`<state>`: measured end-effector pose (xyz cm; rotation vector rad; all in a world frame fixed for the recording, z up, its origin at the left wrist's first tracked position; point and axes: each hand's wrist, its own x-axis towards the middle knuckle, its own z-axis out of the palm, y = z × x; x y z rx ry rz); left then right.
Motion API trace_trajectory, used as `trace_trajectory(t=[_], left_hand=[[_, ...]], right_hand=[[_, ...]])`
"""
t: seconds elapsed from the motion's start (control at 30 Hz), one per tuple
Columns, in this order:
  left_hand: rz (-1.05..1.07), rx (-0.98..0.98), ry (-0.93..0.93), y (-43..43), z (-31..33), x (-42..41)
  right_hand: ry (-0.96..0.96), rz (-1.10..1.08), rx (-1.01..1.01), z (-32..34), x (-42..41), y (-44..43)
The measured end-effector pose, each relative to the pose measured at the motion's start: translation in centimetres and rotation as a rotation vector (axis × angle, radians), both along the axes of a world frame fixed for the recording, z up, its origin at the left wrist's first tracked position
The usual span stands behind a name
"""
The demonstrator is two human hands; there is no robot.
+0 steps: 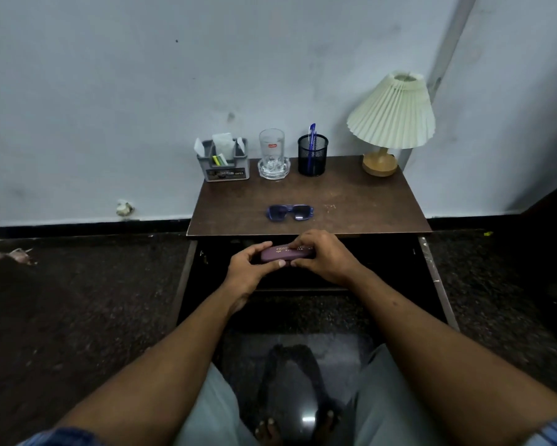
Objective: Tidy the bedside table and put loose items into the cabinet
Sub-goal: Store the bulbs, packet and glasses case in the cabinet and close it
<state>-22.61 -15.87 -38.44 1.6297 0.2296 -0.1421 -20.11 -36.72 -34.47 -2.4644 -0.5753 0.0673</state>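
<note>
Both hands are on the glasses case point(283, 254): left hand point(254, 262) is curled round its left end with the thumb along the front seam, right hand point(325, 255) is wrapped over the right end. Neither hand is free. The case is held in the air just in front of the table point(351, 201) edge, above the open cabinet point(383, 265). Its lid looks closed.

Likely step: open the case for the sunglasses point(290, 212), which lie loose mid-table, near the front edge and just beyond the hands.

Doing it well:
- pry at the seam with the thumbs and keep the base level
- hold the open case in one hand and fetch the sunglasses with the other
- arms look folded already; lay them in lens-down so the lid closes without force
- then put the closed case into the cabinet

Count:
- 1 case
- 1 pair of sunglasses
- 1 grey organizer point(224, 162), papers inside, number unclear
- 1 glass point(272, 154)
- 1 mesh pen cup point(312, 156)
- blue pen point(311, 133): one clear, maybe a second, cannot tell
- 1 lamp point(391, 114)

All but the sunglasses stand in the back row along the wall.
</note>
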Motion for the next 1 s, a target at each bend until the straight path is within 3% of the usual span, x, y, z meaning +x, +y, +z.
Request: trace_trajectory(t=[0.23, 0.5, 0.73, 0.87, 1.0], left_hand=[[-0.025, -0.076, 0.008, 1.1, -0.3, 1.0], [-0.179, -0.123, -0.007, 0.4, -0.4, 1.3], [-0.13, -0.291, 0.058, 0.8, -0.8, 1.6], [-0.109, -0.407, 0.087, 0.8, -0.9, 2.1], [-0.14, -0.373, 0.084, 1.1, -0.9, 1.9]], right_hand=[[0.047, 0.001, 0.082, -0.2, 1.4, 0.4], [0.021, -0.226, 0.162, -0.2, 4.7, 0.7], [0.237, -0.047, 0.274, -0.8, 4.2, 0.6], [0.216, -0.017, 0.175, -0.7, 4.0, -0.1], [0.164, -0.041, 0.187, -0.1, 4.2, 0.0]])
